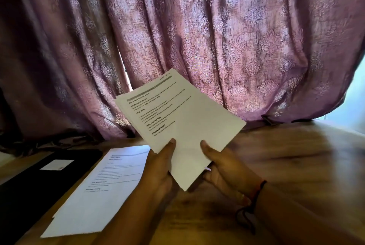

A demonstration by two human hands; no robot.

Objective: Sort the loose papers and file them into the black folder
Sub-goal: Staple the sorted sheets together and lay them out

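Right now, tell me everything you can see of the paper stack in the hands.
The paper stack is several white printed sheets, slightly fanned at the edges, the top page bearing bold headings. It is held tilted above the wooden table. The left hand and right hand grip its near end, thumbs on top.

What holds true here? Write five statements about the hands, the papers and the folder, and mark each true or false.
1. The left hand and the right hand both hold the stack of papers raised above the table. True.
2. A printed sheet lies flat on the table beside the black folder. True.
3. The black folder lies to the right of the hands. False: it lies at the left, past the printed sheet.
4. The top page of the stack of papers is blank. False: it bears printed headings and text.
5. A patterned curtain hangs behind the table. True.
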